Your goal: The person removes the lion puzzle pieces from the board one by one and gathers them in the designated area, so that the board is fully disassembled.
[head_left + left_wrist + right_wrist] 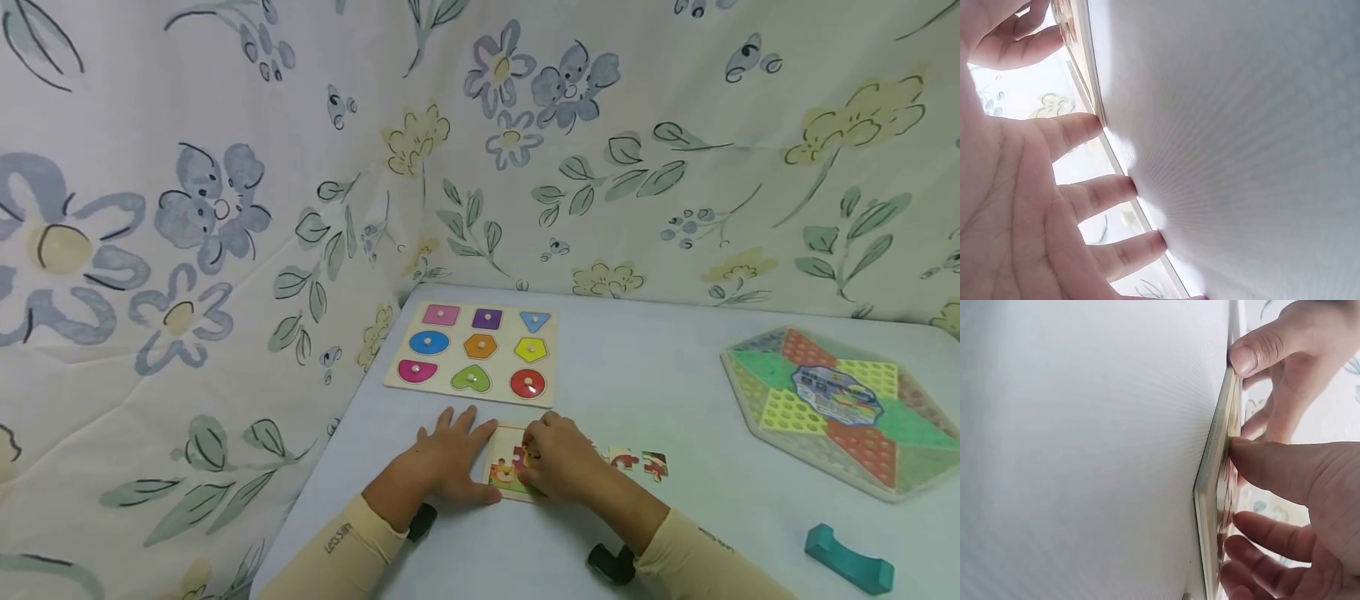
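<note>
A small wooden jigsaw tray (510,436), with giraffe-picture pieces (502,475) fitted in its left part, lies flat on the white table. My left hand (450,457) is spread beside it, its thumb at the tray's near left corner and its fingertips on the tabletop. Over the tray's right part, my right hand (564,460) pinches a puzzle piece (531,452) with thumb and fingers, low against the board; the hand hides much of the piece. In the right wrist view, the thumb and fingertips of that hand (1329,494) meet the tray's top face.
Loose puzzle pieces (654,465) lie right of the tray. Behind is a wooden shape board (504,333) with knobbed shapes. A hexagonal game board (795,457) and a teal curved block (847,562) are on the right. Flowered cloth (480,225) walls the back and left.
</note>
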`<state>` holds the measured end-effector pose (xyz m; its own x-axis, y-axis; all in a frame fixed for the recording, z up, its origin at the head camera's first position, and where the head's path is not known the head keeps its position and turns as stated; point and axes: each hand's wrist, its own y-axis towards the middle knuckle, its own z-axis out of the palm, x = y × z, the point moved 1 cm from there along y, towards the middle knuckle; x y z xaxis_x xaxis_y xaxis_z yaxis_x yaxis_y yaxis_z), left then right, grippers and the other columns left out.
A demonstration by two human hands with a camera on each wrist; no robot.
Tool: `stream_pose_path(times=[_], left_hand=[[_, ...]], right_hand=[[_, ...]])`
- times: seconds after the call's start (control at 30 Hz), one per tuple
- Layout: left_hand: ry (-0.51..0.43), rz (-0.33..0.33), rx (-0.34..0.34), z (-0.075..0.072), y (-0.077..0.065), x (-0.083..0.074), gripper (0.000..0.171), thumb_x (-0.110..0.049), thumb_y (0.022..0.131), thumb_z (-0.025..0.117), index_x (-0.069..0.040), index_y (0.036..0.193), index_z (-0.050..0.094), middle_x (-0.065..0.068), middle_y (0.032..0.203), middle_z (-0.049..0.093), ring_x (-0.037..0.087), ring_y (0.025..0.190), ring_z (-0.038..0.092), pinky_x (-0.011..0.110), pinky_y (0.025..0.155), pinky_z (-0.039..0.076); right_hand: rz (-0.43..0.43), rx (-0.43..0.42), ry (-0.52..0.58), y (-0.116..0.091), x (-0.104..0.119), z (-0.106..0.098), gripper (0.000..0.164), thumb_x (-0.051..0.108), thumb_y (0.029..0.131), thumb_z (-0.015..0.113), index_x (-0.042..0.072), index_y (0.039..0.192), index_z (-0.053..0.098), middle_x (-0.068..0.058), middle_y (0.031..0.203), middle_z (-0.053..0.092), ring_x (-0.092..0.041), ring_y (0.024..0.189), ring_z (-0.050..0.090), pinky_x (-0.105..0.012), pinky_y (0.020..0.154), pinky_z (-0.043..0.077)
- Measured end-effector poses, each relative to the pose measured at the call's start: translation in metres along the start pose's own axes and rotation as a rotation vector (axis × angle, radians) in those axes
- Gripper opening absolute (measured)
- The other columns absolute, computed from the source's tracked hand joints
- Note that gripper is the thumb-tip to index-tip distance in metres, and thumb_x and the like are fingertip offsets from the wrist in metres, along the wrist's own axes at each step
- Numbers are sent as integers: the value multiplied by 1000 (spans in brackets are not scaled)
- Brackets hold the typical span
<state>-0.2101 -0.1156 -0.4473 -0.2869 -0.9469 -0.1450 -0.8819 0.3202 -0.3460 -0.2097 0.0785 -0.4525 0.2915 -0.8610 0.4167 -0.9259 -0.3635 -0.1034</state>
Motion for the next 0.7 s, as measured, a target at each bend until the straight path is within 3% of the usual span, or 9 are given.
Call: stream_pose_path(times=[0.27, 0.47, 0.6, 0.7], left_hand=[[-8, 3, -5, 1, 0, 1, 104, -69, 73, 79, -30, 160, 36, 10, 168, 26, 47, 153, 20, 78, 108, 32], [-6, 7, -7, 1, 1, 0, 103, -68, 74, 79, -29, 159, 36, 10, 167, 27, 47, 153, 20, 78, 108, 33], [-7, 9, -8, 1, 1, 1, 103, -68, 74, 79, -29, 160, 36, 11, 167, 27, 47, 153, 20, 78, 108, 32], [-11, 6, -4, 2, 1, 1, 103, -69, 74, 78, -30, 160, 36, 10, 168, 27, 47, 153, 19, 78, 108, 32]], right_hand=[[8, 12, 84, 0, 0, 0, 48, 29, 77, 90, 10, 113, 64, 2, 93, 59, -17, 88, 52, -34, 80, 56], [10, -4, 92, -1, 1, 1, 53, 27, 76, 91, 12, 120, 65, 2, 101, 63, -19, 96, 56, -41, 91, 57], [-5, -22, 100, -2, 1, 0, 46, 23, 78, 90, 14, 117, 68, 2, 101, 64, -17, 95, 57, -41, 93, 57], [-20, -38, 145, -3, 1, -1, 36, 18, 83, 86, 13, 115, 70, 3, 96, 64, -15, 88, 57, -36, 85, 59]])
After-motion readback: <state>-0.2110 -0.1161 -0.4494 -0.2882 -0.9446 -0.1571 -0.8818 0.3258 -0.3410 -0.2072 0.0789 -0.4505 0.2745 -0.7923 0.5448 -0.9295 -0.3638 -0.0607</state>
